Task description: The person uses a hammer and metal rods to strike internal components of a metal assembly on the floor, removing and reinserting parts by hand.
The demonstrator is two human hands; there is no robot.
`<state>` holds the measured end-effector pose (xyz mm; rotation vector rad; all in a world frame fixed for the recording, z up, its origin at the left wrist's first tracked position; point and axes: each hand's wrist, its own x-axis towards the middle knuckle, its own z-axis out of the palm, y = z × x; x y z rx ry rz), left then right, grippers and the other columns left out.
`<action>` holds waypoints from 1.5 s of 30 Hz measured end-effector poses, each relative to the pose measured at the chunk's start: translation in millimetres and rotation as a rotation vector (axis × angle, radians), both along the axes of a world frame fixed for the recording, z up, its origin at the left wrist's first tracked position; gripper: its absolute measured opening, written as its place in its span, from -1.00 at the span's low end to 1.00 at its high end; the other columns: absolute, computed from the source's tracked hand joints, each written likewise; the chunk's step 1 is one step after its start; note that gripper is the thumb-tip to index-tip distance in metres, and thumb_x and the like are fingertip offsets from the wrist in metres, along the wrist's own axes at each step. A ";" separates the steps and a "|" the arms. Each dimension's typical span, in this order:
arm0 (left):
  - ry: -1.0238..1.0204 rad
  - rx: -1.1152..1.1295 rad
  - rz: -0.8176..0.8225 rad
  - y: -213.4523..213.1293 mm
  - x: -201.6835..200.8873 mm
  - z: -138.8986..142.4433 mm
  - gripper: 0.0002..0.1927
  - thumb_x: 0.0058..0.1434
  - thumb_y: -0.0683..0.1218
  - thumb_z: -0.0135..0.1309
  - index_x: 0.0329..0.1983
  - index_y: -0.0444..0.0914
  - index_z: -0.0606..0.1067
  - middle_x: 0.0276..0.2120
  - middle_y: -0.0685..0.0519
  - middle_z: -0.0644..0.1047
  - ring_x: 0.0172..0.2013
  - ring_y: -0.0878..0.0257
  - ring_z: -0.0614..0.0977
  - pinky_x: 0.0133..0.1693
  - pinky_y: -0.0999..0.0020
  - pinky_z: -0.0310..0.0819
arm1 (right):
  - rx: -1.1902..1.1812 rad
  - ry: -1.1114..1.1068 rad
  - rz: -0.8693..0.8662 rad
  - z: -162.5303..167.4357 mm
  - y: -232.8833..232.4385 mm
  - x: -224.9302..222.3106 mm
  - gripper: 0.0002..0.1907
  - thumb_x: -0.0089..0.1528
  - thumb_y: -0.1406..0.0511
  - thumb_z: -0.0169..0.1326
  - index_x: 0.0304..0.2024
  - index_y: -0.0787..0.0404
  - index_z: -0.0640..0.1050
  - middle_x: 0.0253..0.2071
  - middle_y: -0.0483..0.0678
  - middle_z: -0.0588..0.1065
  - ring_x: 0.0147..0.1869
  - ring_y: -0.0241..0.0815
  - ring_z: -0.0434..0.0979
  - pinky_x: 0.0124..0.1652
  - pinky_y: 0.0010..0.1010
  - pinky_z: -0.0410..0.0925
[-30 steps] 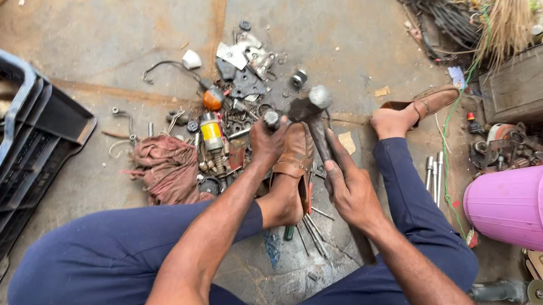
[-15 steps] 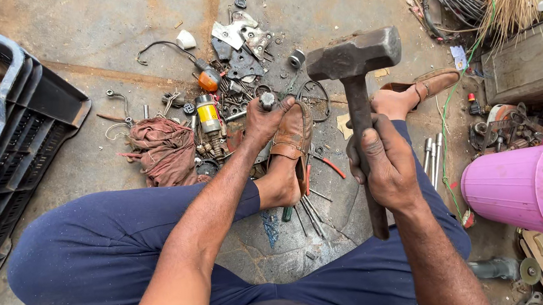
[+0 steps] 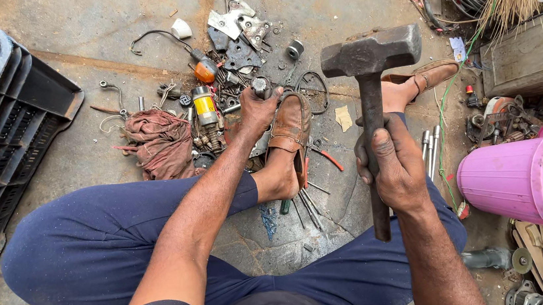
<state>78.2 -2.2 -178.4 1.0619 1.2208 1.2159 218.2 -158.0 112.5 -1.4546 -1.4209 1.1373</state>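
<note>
- since the earlier frames the sledgehammer has come up off the scrap and now stands raised; the head, low by the shoe a second ago, sits higher and further right.
- the right hand is wrapped tight round the handle about midway, fingers closed.
- the hammer's long axis runs nearly upright in the head view, head away from the person, butt end toward the lap.
- the left hand is closed on a small round metal part, pinning it on the floor just beside the brown shoe.
- that part lies left of the hammer head and a little lower in view, near but apart; the left hand is touching it, the right is well off.
- around it: scrap pile, reddish rag, black crate, pink bucket.
</note>
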 end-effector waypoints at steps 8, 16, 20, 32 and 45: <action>0.114 0.155 -0.014 -5.1 3.4 4.4 -0.72 0.26 -0.02 0.22 -0.48 -0.27 0.51 -0.61 0.13 0.52 -0.53 0.38 0.53 -0.44 0.31 0.44 | 0.150 -0.100 0.024 16.7 -7.4 16.4 -0.54 0.52 0.09 -0.28 0.17 0.35 0.35 -0.45 -0.07 0.39 -0.56 -0.36 0.31 -0.57 -0.53 0.23; 0.131 0.076 0.035 -3.3 9.8 1.1 -0.70 0.23 -0.02 0.24 -0.49 -0.29 0.50 -0.62 0.10 0.53 -0.56 0.30 0.52 -0.45 0.23 0.43 | 0.743 0.125 0.026 69.0 54.1 53.2 -0.58 0.52 0.07 -0.20 -0.06 0.33 0.41 -0.50 0.06 0.42 -0.54 -0.19 0.40 -0.52 -0.36 0.27; 0.100 0.126 0.016 -9.1 12.1 1.3 -0.70 0.28 -0.03 0.20 -0.48 -0.29 0.50 -0.59 0.09 0.53 -0.55 0.30 0.53 -0.43 0.24 0.43 | 0.137 -0.850 0.152 -47.5 62.3 -11.8 -0.57 0.50 0.07 -0.15 -0.17 0.32 0.43 -0.53 0.13 0.44 -0.52 -0.12 0.46 -0.47 -0.28 0.32; 0.093 0.050 0.025 -7.0 8.5 0.7 -0.73 0.22 -0.02 0.26 -0.41 -0.31 0.52 -0.57 0.10 0.54 -0.53 0.33 0.50 -0.43 0.27 0.45 | 0.357 -0.066 0.006 58.0 18.3 10.6 -0.52 0.52 -0.06 -0.22 -0.08 0.21 0.36 -0.48 -0.17 0.31 -0.55 -0.39 0.25 -0.54 -0.55 0.21; -0.060 -0.118 0.154 3.6 -6.2 0.7 -0.69 0.13 0.04 0.33 -0.30 -0.24 0.51 -0.44 0.19 0.58 -0.42 0.37 0.57 -0.32 0.35 0.50 | -0.338 -0.143 -0.122 -80.6 5.7 20.9 -0.49 0.44 -0.02 -0.21 -0.25 0.30 0.41 -0.55 -0.06 0.35 -0.60 -0.28 0.31 -0.58 -0.43 0.22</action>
